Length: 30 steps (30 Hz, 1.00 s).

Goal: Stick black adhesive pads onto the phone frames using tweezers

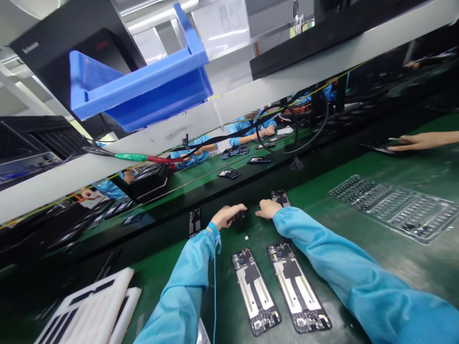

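My left hand [226, 217] reaches to the back of the green bench, its fingers closed against a small dark object [240, 220] whose kind I cannot make out. Across a short gap, my right hand [268, 209] has its fingers curled and pinched together; anything between them is too small to see. Just behind my right hand lies an opened phone [281, 198], partly covered by it. Two more opened phones, a left one [255, 291] and a right one [298, 286], lie side by side between my forearms. A tiny white square [246, 237] sits above them.
Another opened phone [194, 222] lies left of my left hand. White foam trays [89, 306] are stacked at lower left, a clear plastic tray [398, 206] lies at right. A co-worker's hand [418, 142] holds a dark device. A blue bin [143, 91] hangs overhead; a cord trails from my left wrist.
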Available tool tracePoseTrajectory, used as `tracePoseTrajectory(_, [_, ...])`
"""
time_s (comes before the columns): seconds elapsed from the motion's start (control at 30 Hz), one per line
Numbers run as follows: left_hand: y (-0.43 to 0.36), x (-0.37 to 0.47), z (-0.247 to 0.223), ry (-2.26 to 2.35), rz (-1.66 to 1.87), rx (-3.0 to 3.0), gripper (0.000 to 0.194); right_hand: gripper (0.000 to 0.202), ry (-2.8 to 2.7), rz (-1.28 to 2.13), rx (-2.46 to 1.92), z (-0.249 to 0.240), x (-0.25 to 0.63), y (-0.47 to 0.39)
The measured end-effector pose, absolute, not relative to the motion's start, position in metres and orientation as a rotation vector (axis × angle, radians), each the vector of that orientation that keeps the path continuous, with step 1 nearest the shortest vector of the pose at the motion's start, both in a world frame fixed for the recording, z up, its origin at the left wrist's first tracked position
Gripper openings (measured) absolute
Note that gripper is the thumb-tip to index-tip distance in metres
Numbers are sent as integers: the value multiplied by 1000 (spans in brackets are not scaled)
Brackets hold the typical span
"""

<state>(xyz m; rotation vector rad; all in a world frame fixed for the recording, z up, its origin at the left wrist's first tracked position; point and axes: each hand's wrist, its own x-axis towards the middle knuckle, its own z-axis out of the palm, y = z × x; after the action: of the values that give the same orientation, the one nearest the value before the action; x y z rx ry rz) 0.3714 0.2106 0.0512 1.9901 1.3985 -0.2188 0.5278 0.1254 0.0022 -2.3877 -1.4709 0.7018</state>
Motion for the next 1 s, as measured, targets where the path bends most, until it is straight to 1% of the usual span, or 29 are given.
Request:
tracePoseTrajectory(0.1, [191,381,41,1376,-244,2082,34,34,-1469,617,-2369,0,547,129])
tracePoseTrajectory(0.23, [170,398,32,1390,-272,2197,33,33,-1472,594,-2350,-6,558,133])
tracePoseTrajectory(0.4, [168,397,32,1381,-304,2219,35,33,-1398,608,-2365,-11,560,135])
tracePoseTrajectory(0.57, [178,392,33,1385,-335,2116,33,34,-1328,771,-2383,-9,559,134])
tracePoseTrajectory(0.73, [177,398,23,1361,-352,1941,33,31,-1276,972,-2376,-2,549,134])
tracePoseTrajectory(1.0, [188,404,17,1366,-234,1789,32,34,-1108,1058,-2323,1,550,126])
